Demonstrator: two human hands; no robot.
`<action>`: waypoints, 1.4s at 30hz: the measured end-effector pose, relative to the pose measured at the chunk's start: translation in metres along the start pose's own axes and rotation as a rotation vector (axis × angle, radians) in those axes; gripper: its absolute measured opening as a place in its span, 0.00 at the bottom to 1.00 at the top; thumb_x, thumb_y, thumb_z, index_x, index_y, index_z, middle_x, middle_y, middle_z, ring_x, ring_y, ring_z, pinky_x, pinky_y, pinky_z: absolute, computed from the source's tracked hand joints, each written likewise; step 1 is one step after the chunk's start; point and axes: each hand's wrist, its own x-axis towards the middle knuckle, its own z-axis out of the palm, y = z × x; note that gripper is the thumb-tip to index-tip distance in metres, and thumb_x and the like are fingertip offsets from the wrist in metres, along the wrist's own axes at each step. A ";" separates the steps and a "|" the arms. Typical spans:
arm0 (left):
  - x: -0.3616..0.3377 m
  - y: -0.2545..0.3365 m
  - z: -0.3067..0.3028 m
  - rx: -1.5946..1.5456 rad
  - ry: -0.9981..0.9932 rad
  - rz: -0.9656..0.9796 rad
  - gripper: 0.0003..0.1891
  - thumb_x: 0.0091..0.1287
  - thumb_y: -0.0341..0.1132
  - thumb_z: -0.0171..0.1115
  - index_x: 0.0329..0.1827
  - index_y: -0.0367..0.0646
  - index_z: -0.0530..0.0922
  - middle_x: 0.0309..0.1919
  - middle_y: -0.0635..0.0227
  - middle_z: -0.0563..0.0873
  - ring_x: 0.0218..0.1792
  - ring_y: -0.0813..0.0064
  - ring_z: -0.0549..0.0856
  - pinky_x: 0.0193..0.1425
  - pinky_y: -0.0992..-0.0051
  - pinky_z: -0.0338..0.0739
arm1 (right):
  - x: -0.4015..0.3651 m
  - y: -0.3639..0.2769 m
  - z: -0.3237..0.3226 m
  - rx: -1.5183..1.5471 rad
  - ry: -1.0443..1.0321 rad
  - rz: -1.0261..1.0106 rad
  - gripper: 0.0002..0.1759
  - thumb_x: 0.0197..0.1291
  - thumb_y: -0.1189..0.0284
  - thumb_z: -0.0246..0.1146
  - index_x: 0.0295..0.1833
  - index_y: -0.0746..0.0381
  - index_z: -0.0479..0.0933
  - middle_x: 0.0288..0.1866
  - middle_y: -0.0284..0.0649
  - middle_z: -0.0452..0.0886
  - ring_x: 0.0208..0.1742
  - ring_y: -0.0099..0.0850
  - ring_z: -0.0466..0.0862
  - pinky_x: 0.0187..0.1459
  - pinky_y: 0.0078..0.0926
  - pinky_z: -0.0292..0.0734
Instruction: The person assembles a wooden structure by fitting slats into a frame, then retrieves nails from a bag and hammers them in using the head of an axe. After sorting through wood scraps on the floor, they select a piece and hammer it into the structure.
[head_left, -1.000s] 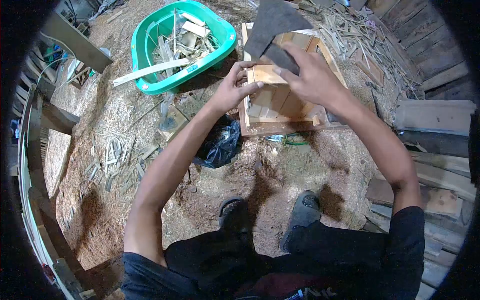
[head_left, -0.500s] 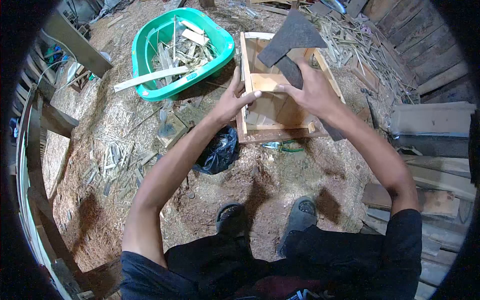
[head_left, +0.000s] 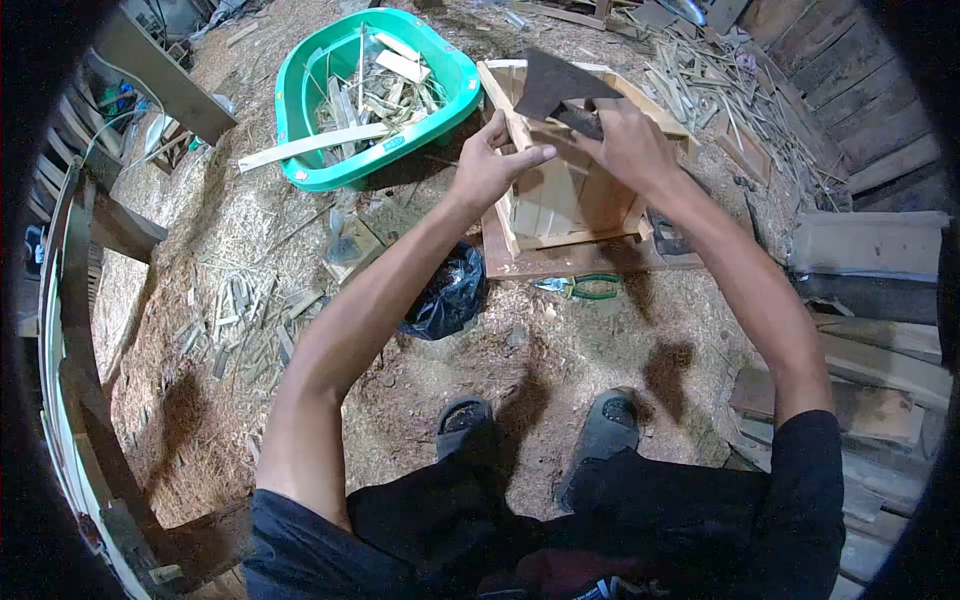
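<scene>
Black trousers (head_left: 430, 510) and dark sandals (head_left: 612, 425) of the person were nearest. In front of them, green-handled pliers (head_left: 573, 287) lay on the ground, now seen more fully than half a second before, just beside the brown board (head_left: 575, 262). A black plastic bag (head_left: 450, 300) stood to the left of it.

The wooden box (head_left: 580, 205) was above the board, but it had turned: its left side now leaned slantwise, where earlier it was nearly straight, and more of the board showed at the near left corner. The left hand (head_left: 495, 172) held this left side, the thumb spread on the inner side and the fingers on the outer.

The right hand (head_left: 635, 145) was closed around the axe (head_left: 560, 85) close under its head, which had come lower and more to the left, over the box.

Farther, the green basin (head_left: 430, 129) with wood scraps had hardly changed, and many thin wood pieces (head_left: 690, 90) lay at the right.
</scene>
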 end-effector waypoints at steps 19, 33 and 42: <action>0.027 -0.006 0.075 0.161 0.068 0.128 0.26 0.57 0.36 0.73 0.52 0.30 0.72 0.46 0.59 0.83 0.47 0.76 0.81 0.52 0.76 0.78 | -0.023 0.102 -0.010 0.235 0.172 0.198 0.27 0.48 0.60 0.73 0.49 0.67 0.77 0.38 0.51 0.84 0.38 0.42 0.86 0.40 0.35 0.79; 0.031 -0.007 0.078 0.169 0.114 0.101 0.23 0.58 0.36 0.73 0.50 0.33 0.73 0.45 0.65 0.83 0.45 0.82 0.81 0.49 0.80 0.78 | -0.020 0.095 -0.017 0.241 0.194 0.166 0.29 0.50 0.59 0.72 0.50 0.68 0.76 0.39 0.52 0.84 0.39 0.41 0.86 0.41 0.35 0.79; 0.022 -0.009 0.073 0.114 0.094 0.121 0.24 0.58 0.36 0.73 0.51 0.33 0.72 0.44 0.65 0.83 0.43 0.81 0.81 0.46 0.79 0.79 | -0.023 0.098 -0.008 0.253 0.161 0.160 0.28 0.50 0.61 0.73 0.51 0.68 0.76 0.38 0.49 0.84 0.40 0.38 0.85 0.43 0.33 0.79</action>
